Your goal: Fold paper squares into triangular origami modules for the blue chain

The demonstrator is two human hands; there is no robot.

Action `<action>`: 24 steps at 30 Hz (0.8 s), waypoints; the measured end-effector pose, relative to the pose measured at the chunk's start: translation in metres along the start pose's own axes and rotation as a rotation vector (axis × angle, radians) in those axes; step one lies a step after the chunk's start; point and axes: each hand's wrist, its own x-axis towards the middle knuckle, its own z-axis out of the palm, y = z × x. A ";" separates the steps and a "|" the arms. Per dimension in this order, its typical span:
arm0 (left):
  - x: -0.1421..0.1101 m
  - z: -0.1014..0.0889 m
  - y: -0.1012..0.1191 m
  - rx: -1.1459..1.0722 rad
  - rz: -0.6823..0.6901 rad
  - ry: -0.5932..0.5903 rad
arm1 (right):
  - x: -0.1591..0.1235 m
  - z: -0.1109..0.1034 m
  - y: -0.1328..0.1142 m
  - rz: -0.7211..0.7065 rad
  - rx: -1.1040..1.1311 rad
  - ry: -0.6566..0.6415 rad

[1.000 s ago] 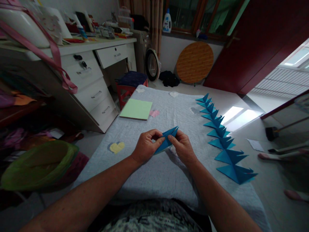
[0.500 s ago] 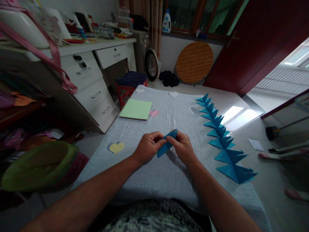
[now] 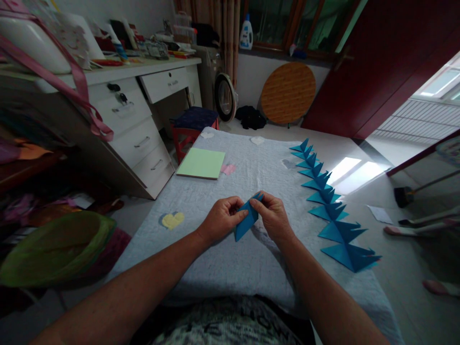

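Observation:
A folded piece of blue origami paper (image 3: 246, 224) is held above the cloth-covered table, tilted, its narrow tip pointing up and to the right. My left hand (image 3: 223, 216) pinches its left side between thumb and fingers. At the upper tip, my right hand (image 3: 271, 213) grips it with the thumb on the near face. The fingers behind the paper are partly hidden. To the right, a row of folded blue paper cranes (image 3: 336, 227) runs along the table's edge. A stack of light green square paper (image 3: 201, 163) lies farther back on the left.
The grey tablecloth (image 3: 201, 268) has heart patches. At left are a white desk with drawers (image 3: 142, 139) and a green-lined bin (image 3: 57, 249). A red stool (image 3: 194, 120) stands behind the table; a broom (image 3: 404, 196) is on the floor at right.
The blue paper has been turned in my hands; its lower end now points more downward, and a flat, broader face shows. Both hands have stayed at nearly the same spot, still gripping it.

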 end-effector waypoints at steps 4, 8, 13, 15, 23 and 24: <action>0.001 0.001 -0.001 0.111 0.033 0.024 | 0.000 0.002 0.000 -0.006 0.003 -0.031; 0.000 0.001 -0.001 0.270 0.121 0.099 | 0.000 0.004 0.000 -0.049 0.016 0.015; -0.002 0.002 0.000 0.379 0.192 0.133 | 0.000 0.004 -0.002 -0.054 0.080 0.071; -0.002 0.003 0.001 0.397 0.200 0.142 | 0.000 0.004 -0.004 -0.060 0.088 0.065; -0.002 0.001 0.000 0.359 0.189 0.101 | -0.001 0.001 -0.006 -0.067 0.147 0.022; -0.001 0.001 0.000 0.340 0.186 0.085 | -0.001 0.001 -0.006 -0.065 0.153 0.016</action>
